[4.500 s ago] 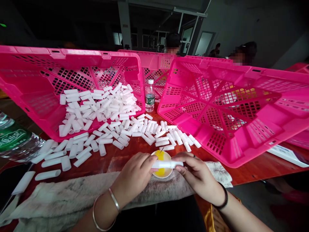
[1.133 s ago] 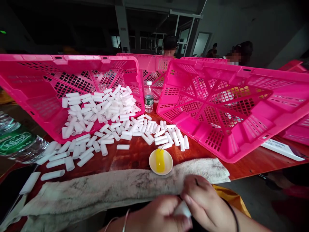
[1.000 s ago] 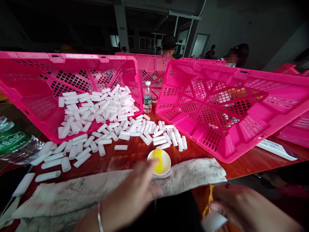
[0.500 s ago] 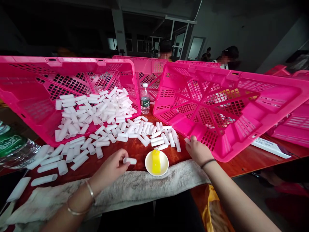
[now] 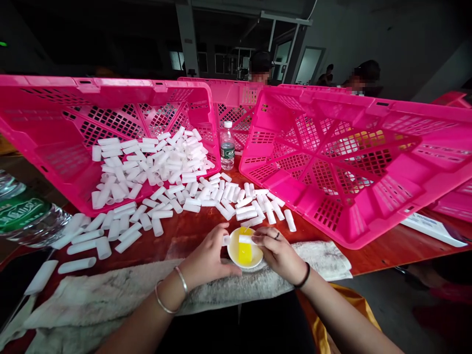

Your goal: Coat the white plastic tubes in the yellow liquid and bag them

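Observation:
A small white bowl point(image 5: 260, 260) holding a bright yellow strip-like piece point(image 5: 245, 254) sits in front of me. My right hand point(image 5: 279, 251) pinches a short white tube point(image 5: 245, 239) level above the bowl. At the bowl's left side is my left hand point(image 5: 208, 255), thumb spread low from the fingers. The end of another white tube point(image 5: 225, 240) shows at its fingertips; the rest is hidden by the hand. Many loose white tubes point(image 5: 162, 214) lie on the red-brown table point(image 5: 199, 227) beyond my hands, and one tube point(image 5: 290, 220) rests apart on the right.
A pink crate point(image 5: 40, 123) on its side spills white tubes at left; another pink crate point(image 5: 313, 152) stands tipped at right. Between them is a small water bottle point(image 5: 227, 147). A big bottle point(image 5: 27, 211) lies far left. A greyish towel point(image 5: 121, 285) lines the front edge.
Both hands have come together at the bowl, the left moving right, the right moving left. A tube lies on the table where my right hand was. The right hand now holds a tube.

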A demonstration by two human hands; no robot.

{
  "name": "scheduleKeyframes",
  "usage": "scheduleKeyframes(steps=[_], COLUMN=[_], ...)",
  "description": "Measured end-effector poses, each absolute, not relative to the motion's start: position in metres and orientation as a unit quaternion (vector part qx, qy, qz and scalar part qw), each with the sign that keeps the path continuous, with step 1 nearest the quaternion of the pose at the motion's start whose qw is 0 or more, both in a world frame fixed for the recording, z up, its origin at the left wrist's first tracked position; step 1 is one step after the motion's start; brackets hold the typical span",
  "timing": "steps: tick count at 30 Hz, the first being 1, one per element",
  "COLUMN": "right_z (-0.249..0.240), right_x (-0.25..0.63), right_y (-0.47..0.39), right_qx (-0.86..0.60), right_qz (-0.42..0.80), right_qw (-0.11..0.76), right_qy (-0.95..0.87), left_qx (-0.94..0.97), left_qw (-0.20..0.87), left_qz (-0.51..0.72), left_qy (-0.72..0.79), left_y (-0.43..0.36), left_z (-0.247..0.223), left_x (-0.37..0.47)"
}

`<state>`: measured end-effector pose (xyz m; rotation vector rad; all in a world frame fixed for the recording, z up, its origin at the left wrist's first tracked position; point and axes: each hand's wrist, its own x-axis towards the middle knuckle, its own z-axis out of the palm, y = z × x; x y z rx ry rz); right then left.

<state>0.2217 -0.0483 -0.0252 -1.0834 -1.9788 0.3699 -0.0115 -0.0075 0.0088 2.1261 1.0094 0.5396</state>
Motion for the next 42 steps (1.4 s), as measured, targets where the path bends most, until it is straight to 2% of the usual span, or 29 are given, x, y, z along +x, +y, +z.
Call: scheduleKeyframes(steps=[4,10,16,20,22,27,32,37,42], right_z=[-0.017,-0.017,-0.016,-0.014,-0.014,-0.014,-0.01,-0.011,-0.018], right_x=[0.22,0.219,0.218,0.217,0.217,0.218,0.221,0.221,0.224], right_y=[-0.055,-0.052,-0.053,-0.055,-0.056,-0.059,-0.058,-0.059,-0.055], right_qx=[-0.489,-0.449,-0.489,-0.471,-0.455,-0.512,-0.471,-0.476,-0.417], right_qz=[0.229,0.141,0.285,0.172,0.158,0.265,0.154,0.196,0.038], right_qw=[0.403,0.385,0.413,0.396,0.4,0.395,0.376,0.377,0.374], right_qy=[-0.739,-0.794,-0.714,-0.77,-0.78,-0.715,-0.783,-0.77,-0.827], left_qx=[0.818,0.817,0.818,0.82,0.818,0.819,0.819,0.823,0.847], left_qw=[0.366,0.367,0.365,0.361,0.363,0.366,0.37,0.367,0.322], left_qz=[0.223,0.218,0.227,0.225,0.225,0.219,0.215,0.202,0.217], left_qy=[0.383,0.386,0.383,0.383,0.384,0.384,0.383,0.383,0.362], left_y=[-0.006,-0.004,-0.004,-0.003,-0.003,-0.003,-0.003,-0.002,-0.003], left_z=[0.001,0.002,-0.002,-0.003,-0.002,-0.001,0.0,0.002,0.003], left_x=[-0.001,0.001,0.0,0.0,0.0,0.0,0.0,0.001,-0.002])
